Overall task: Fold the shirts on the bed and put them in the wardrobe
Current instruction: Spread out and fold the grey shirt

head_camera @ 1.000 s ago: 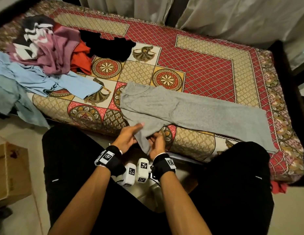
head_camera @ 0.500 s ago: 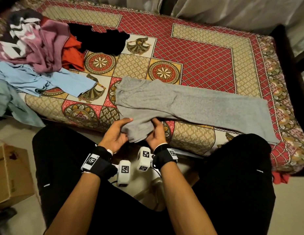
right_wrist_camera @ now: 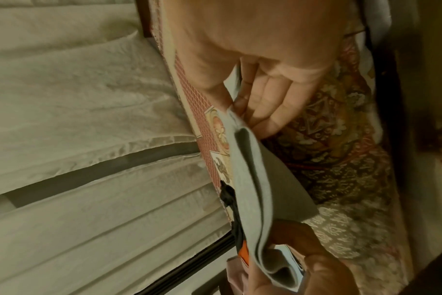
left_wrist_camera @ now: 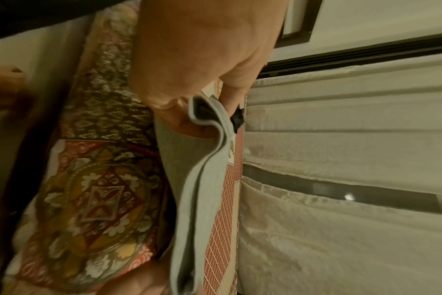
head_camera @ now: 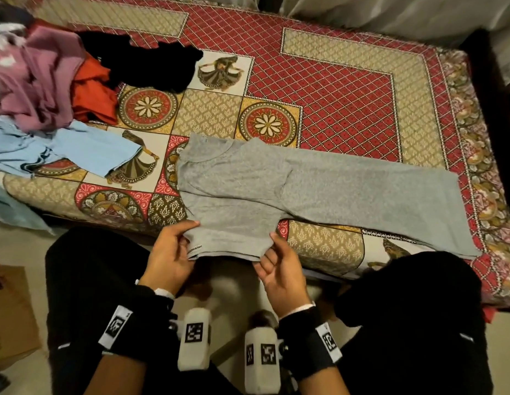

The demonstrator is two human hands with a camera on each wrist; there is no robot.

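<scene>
Head view | grey shirt (head_camera: 319, 186) on bed (head_camera: 333, 89), sleeve now stretched flat | left hand (head_camera: 169, 256), right hand (head_camera: 279, 269) pinch its hem corners | sleeve fold-in next

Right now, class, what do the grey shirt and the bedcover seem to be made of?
Grey shirt: looks like soft heathered jersey knit, matte; it drapes limply and bends over at the held sleeve edge. Bedcover: probably thin printed woven cotton, matte; flat pattern, no sheen or pile visible.
</scene>
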